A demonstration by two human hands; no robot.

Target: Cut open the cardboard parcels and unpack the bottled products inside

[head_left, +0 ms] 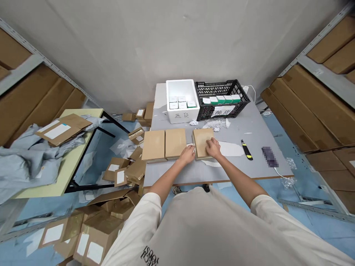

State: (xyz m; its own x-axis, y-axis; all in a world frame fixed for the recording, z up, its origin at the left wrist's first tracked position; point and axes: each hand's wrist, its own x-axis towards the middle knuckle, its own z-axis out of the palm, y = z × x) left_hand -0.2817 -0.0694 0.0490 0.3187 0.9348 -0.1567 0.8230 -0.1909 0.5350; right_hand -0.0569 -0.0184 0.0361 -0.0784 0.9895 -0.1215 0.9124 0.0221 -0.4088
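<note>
Three brown cardboard boxes lie flat in a row on the grey table. The left box (153, 144) and the middle box (175, 142) sit side by side, while the right box (202, 137) stands a little apart. My right hand (213, 147) lies on the right part of that right box, fingers curled over its top. My left hand (188, 155) is closed at the gap between the middle and right boxes, its fingertips by the right box's left edge. Whatever is in those fingers is too small to make out. White backing paper (230, 149) lies right of the right box.
Behind the boxes stand a white foam bin (181, 117) and a black crate (203, 111), both holding small white boxes. To the right lie a yellow-black utility knife (246, 150) and a blurred device (270, 157) with a cable. Opened cartons (102, 225) litter the floor at left.
</note>
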